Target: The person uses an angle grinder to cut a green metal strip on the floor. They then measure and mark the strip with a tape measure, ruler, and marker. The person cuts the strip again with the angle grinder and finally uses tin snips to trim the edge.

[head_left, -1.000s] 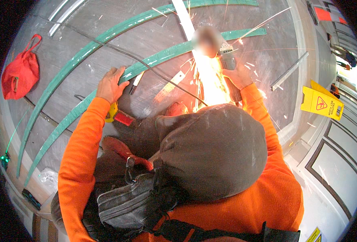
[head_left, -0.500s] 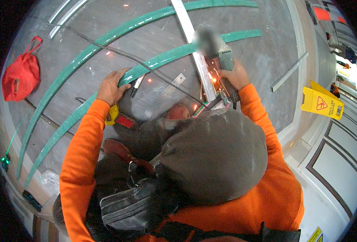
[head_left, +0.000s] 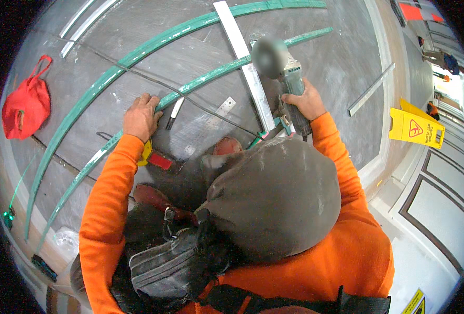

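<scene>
Sparks gone, grinder lifted.
Right hand [head_left: 304,102] grips the angle grinder [head_left: 289,86], raised off the metal bar [head_left: 245,63]; left hand [head_left: 140,118] presses flat on the green curved strip [head_left: 200,78].

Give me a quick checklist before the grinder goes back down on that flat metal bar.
1. Grip on the tool: right hand wrapped around the angle grinder body. Ok.
2. Disc clear of the work: grinder lifted off the flat metal bar, no sparks showing. Ok.
3. Left hand away from the cut: pressed on the curved green strip, well to the side of the bar. Ok.
4. Cable routing: a dark cable crosses the floor toward the bar near the cutting spot. Not ok.
5. Loose items nearby: a steel ruler lies close to the bar. Not ok.
6. Disc condition: blurred. Cannot tell.
</scene>
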Demonstrator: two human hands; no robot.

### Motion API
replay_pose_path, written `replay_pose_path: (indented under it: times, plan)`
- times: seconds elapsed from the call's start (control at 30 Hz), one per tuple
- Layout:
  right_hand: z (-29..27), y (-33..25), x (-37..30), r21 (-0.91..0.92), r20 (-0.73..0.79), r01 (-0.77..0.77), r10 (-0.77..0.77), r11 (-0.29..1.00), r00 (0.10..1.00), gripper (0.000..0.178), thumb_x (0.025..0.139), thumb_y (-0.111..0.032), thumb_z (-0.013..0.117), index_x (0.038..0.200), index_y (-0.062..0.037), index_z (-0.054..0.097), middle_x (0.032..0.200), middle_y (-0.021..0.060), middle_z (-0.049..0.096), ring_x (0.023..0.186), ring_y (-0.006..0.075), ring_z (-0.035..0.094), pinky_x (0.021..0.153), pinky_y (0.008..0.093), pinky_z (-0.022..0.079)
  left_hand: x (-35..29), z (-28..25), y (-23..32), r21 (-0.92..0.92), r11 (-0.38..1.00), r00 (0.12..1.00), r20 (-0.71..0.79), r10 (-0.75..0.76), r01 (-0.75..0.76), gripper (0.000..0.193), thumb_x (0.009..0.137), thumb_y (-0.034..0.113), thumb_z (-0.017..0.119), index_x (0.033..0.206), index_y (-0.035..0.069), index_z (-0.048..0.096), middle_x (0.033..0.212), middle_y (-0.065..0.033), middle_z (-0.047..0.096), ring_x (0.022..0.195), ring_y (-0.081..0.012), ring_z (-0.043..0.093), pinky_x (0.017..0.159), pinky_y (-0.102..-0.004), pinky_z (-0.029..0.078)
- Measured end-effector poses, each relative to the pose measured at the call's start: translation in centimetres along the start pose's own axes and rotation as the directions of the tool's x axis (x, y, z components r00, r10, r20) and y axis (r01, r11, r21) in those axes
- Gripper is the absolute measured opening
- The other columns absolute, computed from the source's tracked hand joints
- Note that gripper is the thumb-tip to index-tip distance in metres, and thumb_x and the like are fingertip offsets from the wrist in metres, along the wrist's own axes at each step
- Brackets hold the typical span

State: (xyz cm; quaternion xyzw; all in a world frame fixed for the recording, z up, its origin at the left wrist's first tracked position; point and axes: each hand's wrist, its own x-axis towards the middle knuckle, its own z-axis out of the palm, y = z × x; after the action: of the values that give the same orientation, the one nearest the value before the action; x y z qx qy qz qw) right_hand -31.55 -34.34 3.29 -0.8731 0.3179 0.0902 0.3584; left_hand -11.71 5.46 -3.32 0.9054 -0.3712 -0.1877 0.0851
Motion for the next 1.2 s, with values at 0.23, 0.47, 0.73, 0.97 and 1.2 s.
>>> replay_pose_path:
  times: [0.23, 0.47, 0.73, 0.97, 1.2]
  plan:
    - [0.2, 1.1, 1.2, -0.096, -0.034, -0.012, 0.009, 0.995, 0.999, 0.058, 0.067, -0.028, 0.08, 0.114, 0.0007, 0.06, 0.096, 0.0142, 0.068, 0.089, 0.0234, 0.065, 0.083, 0.035, 0.05, 0.0, 0.6, -0.7, -0.047, 0.999, 1.0, -0.025, -0.009, 0.008, 0.038, 0.08, 0.024, 0.073, 0.114, 0.013, 0.059, 0.11, -0.0107, 0.059, 0.103, -0.0334, 0.06, 0.086, -0.0436, 0.051]
    - [0.0, -0.5, 1.0, -0.053, 0.031, 0.02, -0.018, 0.998, 0.999, 0.059, 0.069, -0.028, 0.08, 0.117, 0.0006, 0.06, 0.104, 0.0156, 0.068, 0.094, 0.0246, 0.065, 0.086, 0.0357, 0.05, 0.0, 0.5, -0.8, -0.065, 0.998, 1.0, -0.017, -0.017, 0.016, 0.038, 0.081, 0.025, 0.072, 0.115, 0.015, 0.06, 0.109, -0.0104, 0.06, 0.104, -0.0333, 0.06, 0.087, -0.043, 0.05]
    - [1.1, 2.3, 2.0, 0.112, 0.062, -0.035, 0.028, 0.993, 0.998, 0.062, 0.071, -0.027, 0.08, 0.121, 0.0023, 0.057, 0.102, 0.0134, 0.068, 0.09, 0.0241, 0.065, 0.083, 0.0342, 0.051, 0.1, 0.5, -0.6, -0.061, 0.998, 0.999, -0.031, -0.018, 0.016, 0.041, 0.081, 0.029, 0.072, 0.118, 0.015, 0.061, 0.115, -0.0108, 0.061, 0.108, -0.0332, 0.06, 0.089, -0.0424, 0.05]
    - [0.8, 0.4, 2.0, -0.062, -0.012, 0.011, -0.012, 0.998, 1.0, 0.062, 0.071, -0.03, 0.08, 0.119, 0.0028, 0.058, 0.098, 0.015, 0.069, 0.087, 0.0239, 0.066, 0.081, 0.0341, 0.051, 0.0, 0.5, -0.4, -0.061, 0.998, 0.999, -0.024, -0.032, 0.031, 0.041, 0.081, 0.028, 0.072, 0.118, 0.015, 0.061, 0.114, -0.0105, 0.062, 0.108, -0.0331, 0.059, 0.089, -0.0431, 0.051]
    - [1.2, 0.3, 1.7, 0.046, 0.002, -0.022, 0.022, 0.999, 1.0, 0.067, 0.065, -0.035, 0.08, 0.119, -0.0006, 0.059, 0.107, 0.0198, 0.068, 0.096, 0.0318, 0.067, 0.086, 0.0382, 0.051, -0.4, 0.8, -0.1, -0.063, 0.996, 0.998, -0.02, -0.057, 0.055, 0.033, 0.082, 0.014, 0.067, 0.114, 0.015, 0.059, 0.111, -0.0095, 0.057, 0.095, -0.0314, 0.062, 0.08, -0.0434, 0.053]
